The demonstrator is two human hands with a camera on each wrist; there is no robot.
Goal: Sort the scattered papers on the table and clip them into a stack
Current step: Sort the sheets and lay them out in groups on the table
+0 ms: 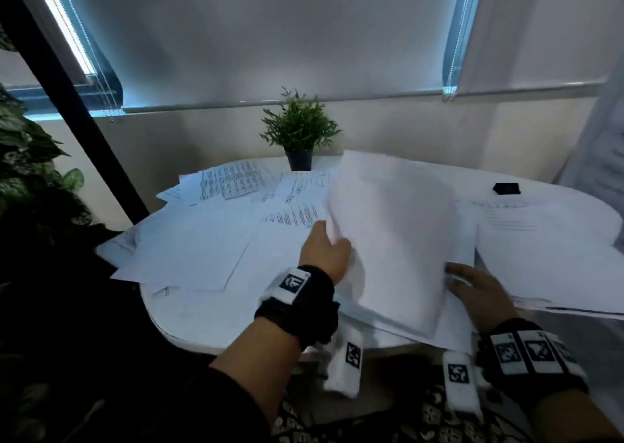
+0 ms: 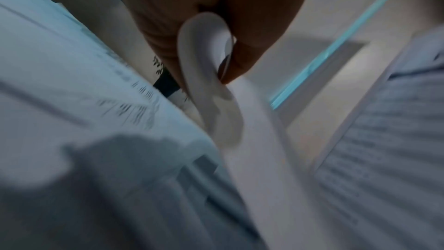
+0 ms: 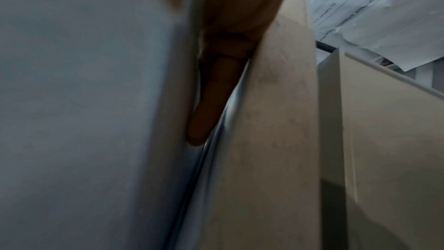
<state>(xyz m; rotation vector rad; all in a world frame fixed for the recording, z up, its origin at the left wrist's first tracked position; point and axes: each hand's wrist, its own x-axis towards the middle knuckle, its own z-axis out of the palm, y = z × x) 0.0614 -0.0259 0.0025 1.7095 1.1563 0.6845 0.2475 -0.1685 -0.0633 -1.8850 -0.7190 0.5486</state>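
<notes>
Several white sheets are gathered into one loose bundle of blank-side-up paper, lifted off the near middle of the round white table and tilted up toward the far side. The left hand is pinching its left edge, and the left wrist view shows that edge curled over between thumb and fingers. The right hand lies at the bundle's lower right corner with fingers stretched out flat, pressing or steadying more than grabbing.

So I'd call this early-to-middle: collecting has started, but lots of printed white pages are scattered over the left and far part of the table, plus another sheet off to the right. Nothing looks squared up yet, and nothing is clipped.

A small black object sits at the far right (maybe the binder clip, too small to be sure). Behind the papers stands a little green plant in a dark pot.

Hard to make out: both wrist views are blurry, the right one mostly shows one finger wedged between sheets, and I can't count the sheets in the bundle.
</notes>
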